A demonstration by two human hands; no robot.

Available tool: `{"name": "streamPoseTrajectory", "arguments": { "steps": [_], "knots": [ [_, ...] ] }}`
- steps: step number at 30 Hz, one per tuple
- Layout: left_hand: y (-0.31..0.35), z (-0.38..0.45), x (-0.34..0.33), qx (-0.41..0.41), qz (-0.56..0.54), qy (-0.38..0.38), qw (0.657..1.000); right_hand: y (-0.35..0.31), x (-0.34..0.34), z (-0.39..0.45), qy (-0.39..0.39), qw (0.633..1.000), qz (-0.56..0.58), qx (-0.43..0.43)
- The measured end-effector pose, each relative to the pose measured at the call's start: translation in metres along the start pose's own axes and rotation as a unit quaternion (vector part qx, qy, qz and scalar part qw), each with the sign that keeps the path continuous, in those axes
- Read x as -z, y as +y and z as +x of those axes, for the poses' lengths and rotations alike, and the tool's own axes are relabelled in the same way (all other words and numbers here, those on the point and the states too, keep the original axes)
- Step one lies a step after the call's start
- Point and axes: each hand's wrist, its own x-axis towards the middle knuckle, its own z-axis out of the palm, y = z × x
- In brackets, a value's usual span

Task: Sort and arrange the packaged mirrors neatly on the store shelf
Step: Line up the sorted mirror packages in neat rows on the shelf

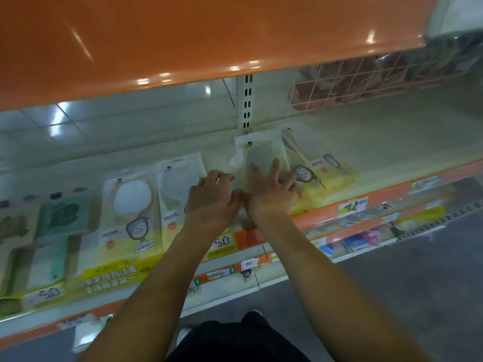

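Store shelf (392, 142), cream deck with an orange front edge, under an orange upper shelf (183, 35); packaged mirrors lie flat in a row along the front edge. Left hand (211, 202) has fingers curled down onto the right edge of a white pack (180, 176), looks like a grip, though whether the tips hook under it I cannot tell. Right hand (271, 194) is released, fingers spread flat, pressing on a pale pack (258, 158) mid-shelf. Just right of it a yellow pack (329, 176) lies skewed, with another tilted on top. Further left sit a cream pack (130, 212) and green packs (62, 215) near the left end. Risks, as I judge: the slick film packs could slide off the front edge if the flat palm pushes toward it; the skewed yellow stack could topple or fan out if nudged; squeezing two packs together could ride one over the other. Hidden or unclear: motion blur smears the print, price tags (224, 241) are only partly legible, the hands cover the gap between the two packs, the left end is cut off, and goods behind the wire grid (352, 84) are unidentifiable.
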Motion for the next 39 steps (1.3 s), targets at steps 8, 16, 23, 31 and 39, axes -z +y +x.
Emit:
{"name": "streamPoseTrajectory", "arguments": {
  "steps": [8,16,23,31,39],
  "knots": [
    [0.021,0.003,-0.007,0.03,0.008,0.031,0.999,0.018,0.011,0.012,-0.01,1.0,-0.003,0.023],
    [0.027,-0.002,-0.012,0.052,0.012,0.063,0.997,0.021,0.016,0.017,-0.004,0.999,-0.036,0.037],
    [0.029,-0.007,-0.009,0.058,0.018,0.077,0.995,0.029,0.018,0.02,0.027,0.996,-0.017,0.085],
    [0.018,-0.014,-0.005,0.072,0.039,0.093,0.992,0.027,0.014,0.015,0.066,0.988,0.085,0.11],
    [-0.023,-0.031,0.012,0.089,0.034,0.134,0.986,-0.022,0.01,-0.004,0.089,0.977,0.114,0.158]
  ]
}}
